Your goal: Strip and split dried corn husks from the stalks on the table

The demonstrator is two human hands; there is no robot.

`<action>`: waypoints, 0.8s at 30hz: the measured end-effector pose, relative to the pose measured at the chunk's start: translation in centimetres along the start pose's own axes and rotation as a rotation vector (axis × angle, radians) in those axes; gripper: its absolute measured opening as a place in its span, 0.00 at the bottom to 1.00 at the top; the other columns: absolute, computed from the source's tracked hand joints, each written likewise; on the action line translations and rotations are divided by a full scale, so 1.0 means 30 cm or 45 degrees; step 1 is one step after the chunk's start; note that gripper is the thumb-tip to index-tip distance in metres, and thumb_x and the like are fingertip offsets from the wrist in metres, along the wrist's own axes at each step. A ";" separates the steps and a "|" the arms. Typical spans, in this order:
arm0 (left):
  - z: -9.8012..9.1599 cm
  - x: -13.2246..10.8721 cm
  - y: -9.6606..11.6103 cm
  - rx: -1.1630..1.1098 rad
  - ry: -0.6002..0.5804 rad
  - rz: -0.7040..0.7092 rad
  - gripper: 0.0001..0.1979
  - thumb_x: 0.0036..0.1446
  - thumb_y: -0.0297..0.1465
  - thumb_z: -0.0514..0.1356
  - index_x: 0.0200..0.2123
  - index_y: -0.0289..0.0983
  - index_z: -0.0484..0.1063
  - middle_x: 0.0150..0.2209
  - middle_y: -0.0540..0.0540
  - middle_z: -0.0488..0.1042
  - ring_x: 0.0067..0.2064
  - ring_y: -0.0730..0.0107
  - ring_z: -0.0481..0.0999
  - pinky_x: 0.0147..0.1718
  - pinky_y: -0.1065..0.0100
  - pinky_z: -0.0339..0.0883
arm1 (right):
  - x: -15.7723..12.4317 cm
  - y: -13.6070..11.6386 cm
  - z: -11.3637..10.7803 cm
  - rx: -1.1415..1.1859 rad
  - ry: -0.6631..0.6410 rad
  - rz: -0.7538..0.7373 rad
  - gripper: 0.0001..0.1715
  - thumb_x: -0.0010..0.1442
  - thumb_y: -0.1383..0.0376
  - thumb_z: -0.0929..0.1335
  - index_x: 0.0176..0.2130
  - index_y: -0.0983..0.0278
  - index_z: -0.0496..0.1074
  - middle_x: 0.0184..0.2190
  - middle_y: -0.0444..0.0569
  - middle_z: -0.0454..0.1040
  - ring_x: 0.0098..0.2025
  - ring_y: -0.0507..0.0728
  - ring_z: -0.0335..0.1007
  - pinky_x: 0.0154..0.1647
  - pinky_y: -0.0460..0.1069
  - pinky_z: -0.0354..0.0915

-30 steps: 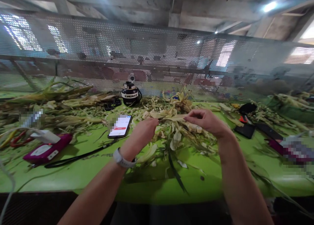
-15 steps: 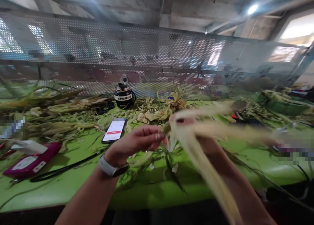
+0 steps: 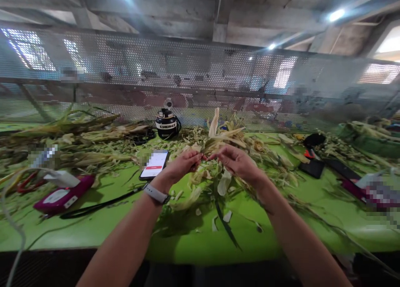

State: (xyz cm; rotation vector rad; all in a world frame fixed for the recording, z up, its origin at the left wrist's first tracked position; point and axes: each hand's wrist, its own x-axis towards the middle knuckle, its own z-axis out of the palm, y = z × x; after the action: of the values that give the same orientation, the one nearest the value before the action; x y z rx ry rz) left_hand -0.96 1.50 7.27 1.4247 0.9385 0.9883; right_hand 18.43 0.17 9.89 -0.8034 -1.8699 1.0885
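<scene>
My left hand (image 3: 186, 161), a watch on its wrist, is closed at the base of a bundle of pale corn husks (image 3: 223, 137). The husk leaves fan out beyond the fingers, one standing upright. Close by on the right, my right hand (image 3: 235, 159) is pinched, its fingertips almost meeting those of the left. Whatever lies between the right fingertips is too small to make out. Below the hands, loose husk scraps (image 3: 224, 182) and a long dark green leaf strip (image 3: 222, 216) lie on the green tabletop (image 3: 184, 246).
A phone (image 3: 154, 164) with a lit screen lies left of my hands. Behind it stands a black jug (image 3: 166, 125) marked ENERGY. A purple device (image 3: 67, 196) with a strap is at left, husk heaps (image 3: 90, 130) behind. A black flat object (image 3: 311, 167) lies at right.
The long husk strips that swung over my right forearm now point away beyond my hands. My right hand has come out from behind them, fingers pinched. The camera view has shifted a little left.
</scene>
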 end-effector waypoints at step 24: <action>0.070 -0.167 0.133 0.368 -1.103 -0.103 0.16 0.57 0.41 0.53 0.33 0.37 0.77 0.17 0.50 0.62 0.19 0.76 0.57 0.19 0.72 0.50 | -0.001 0.009 -0.064 -0.304 0.068 -0.119 0.16 0.55 0.54 0.67 0.27 0.63 0.69 0.21 0.41 0.63 0.24 0.49 0.57 0.26 0.45 0.53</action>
State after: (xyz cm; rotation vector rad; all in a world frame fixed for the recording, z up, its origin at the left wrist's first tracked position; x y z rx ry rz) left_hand -0.59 -4.22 10.82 1.8051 0.4812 0.1066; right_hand 20.17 0.99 10.21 -0.8601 -1.9948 0.7881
